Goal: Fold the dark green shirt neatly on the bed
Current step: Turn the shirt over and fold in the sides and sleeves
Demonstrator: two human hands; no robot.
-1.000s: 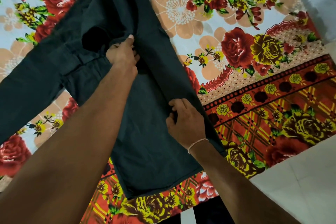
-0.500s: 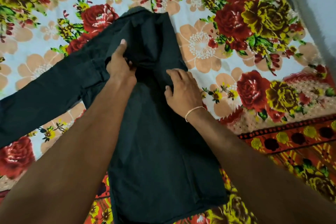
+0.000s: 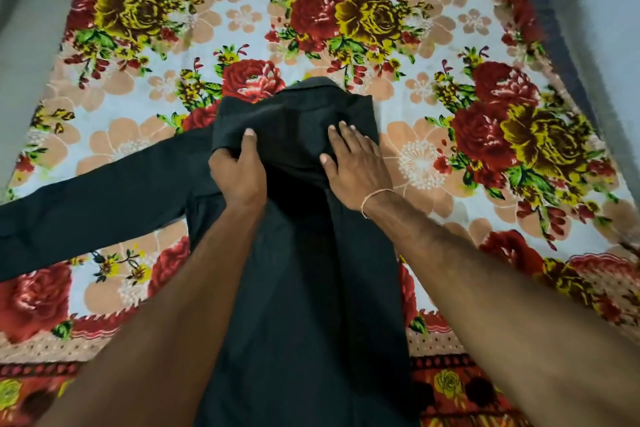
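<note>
One dark green shirt (image 3: 304, 288) on the bed, and two bare hands on it. The shirt lies lengthwise down the middle of the floral bedspread (image 3: 433, 156), its collar (image 3: 320, 85) pointing toward the far edge and its body running back to the near edge, where it passes out of view between the forearms. One sleeve (image 3: 97, 204) stretches flat toward the bed's left edge; only that one sleeve shows, and the shirt's right side looks turned in along a straight edge, with bare bedspread just beside it. The left hand (image 3: 237, 173) sits on the shirt's left shoulder region, fingers curled narrow around a bunched ridge of fabric, thumb (image 3: 248, 139) pressed on top of the cloth, so it is gripping the shirt there. The right hand (image 3: 356, 166) is wide and flat, fingers spread, palm down on the upper right of the shirt near the collar, pressing rather than grasping; the fingertips lie on the dark cloth close to its right edge. One thin pale band (image 3: 375, 196) circles the right wrist. Both forearms come in from the near edge, one on each side of the shirt's body. Grey floor (image 3: 24, 21) shows past the bed's left edge.
</note>
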